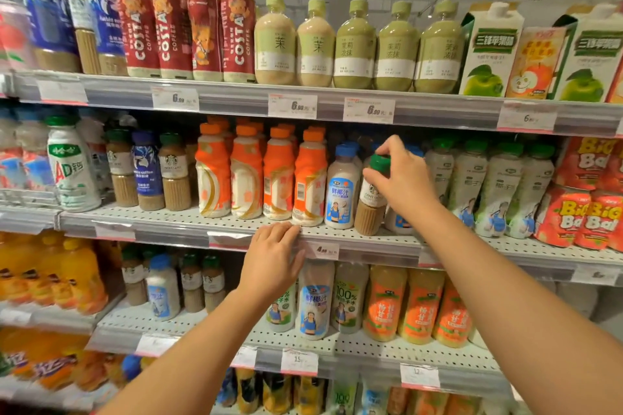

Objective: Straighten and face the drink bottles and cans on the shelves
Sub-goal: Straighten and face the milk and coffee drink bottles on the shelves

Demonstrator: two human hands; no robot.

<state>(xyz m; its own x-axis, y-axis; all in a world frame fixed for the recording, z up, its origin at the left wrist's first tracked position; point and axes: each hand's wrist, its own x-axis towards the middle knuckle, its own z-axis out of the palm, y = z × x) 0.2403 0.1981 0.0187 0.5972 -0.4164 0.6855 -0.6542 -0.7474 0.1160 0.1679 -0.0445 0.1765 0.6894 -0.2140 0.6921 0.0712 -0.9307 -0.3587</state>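
My right hand [403,177] grips the green cap and neck of a brown coffee bottle [369,209] standing on the middle shelf [371,239], between a blue-capped coconut drink bottle [340,189] and the green-capped coconut bottles [472,185]. My left hand [273,256] rests flat on the middle shelf's front edge, fingers laid over the price strip, holding nothing. Orange-capped bottles [259,172] stand in a row just above that hand; some show barcodes rather than fronts.
The top shelf holds red Costa bottles [185,27], green tea bottles [357,47] and apple juice cartons [488,50]. Red Big Ba packs [583,205] stand at the middle shelf's right end. Orange drinks [418,307] and coconut bottles fill the lower shelf.
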